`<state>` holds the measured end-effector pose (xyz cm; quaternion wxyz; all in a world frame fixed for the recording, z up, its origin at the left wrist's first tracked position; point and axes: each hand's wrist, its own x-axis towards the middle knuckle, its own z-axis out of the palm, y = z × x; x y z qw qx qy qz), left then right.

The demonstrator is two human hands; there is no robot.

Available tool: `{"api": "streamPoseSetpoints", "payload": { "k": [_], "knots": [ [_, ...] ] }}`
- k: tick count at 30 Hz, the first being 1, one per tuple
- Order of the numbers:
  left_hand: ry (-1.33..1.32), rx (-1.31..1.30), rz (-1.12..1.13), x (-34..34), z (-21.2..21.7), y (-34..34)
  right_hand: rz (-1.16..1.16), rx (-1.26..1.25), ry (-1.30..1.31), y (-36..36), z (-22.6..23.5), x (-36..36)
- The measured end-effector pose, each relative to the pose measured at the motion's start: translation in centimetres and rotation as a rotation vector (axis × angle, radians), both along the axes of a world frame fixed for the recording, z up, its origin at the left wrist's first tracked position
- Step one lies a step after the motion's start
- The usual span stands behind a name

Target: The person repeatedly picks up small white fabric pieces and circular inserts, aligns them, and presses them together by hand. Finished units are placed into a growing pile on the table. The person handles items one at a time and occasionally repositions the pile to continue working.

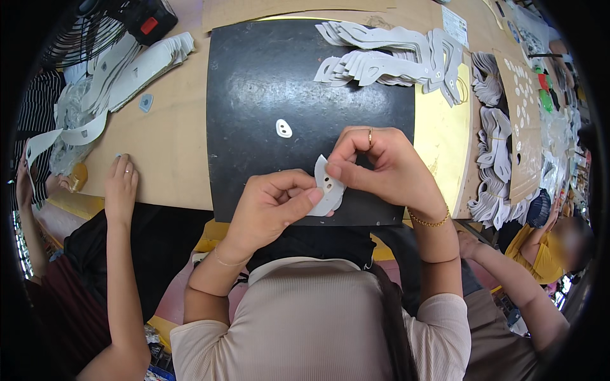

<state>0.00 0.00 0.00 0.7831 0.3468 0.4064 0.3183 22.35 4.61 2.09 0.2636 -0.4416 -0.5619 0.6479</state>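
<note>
Both hands over near edge of black mat (254,95). Left hand (270,206) + right hand (381,165) each pinched on same white cut piece (327,190), w/ two holes. Small white oval (283,128) lies mid-mat. Stacks of white pieces (381,57) at far edge, seemingly unworked; prob. early on.

Our single head-worn fisheye view, looking steeply down, close above our hands, square black rubber work mat (267,82) on the brown wooden table (171,146) ahead, edges bowed at rim
</note>
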Motion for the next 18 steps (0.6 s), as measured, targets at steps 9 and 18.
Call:
{"api": "streamPoseSetpoints", "payload": {
  "k": [9,18],
  "knots": [
    [0.04,0.04,0.059,0.1,-1.1,-0.7,-0.024,-0.039,0.012,0.0,-0.2,0.0],
    [0.06,0.012,0.235,-0.6,-0.8,0.8,-0.451,-0.175,0.563,1.2,-3.3,1.3]
  ]
}}
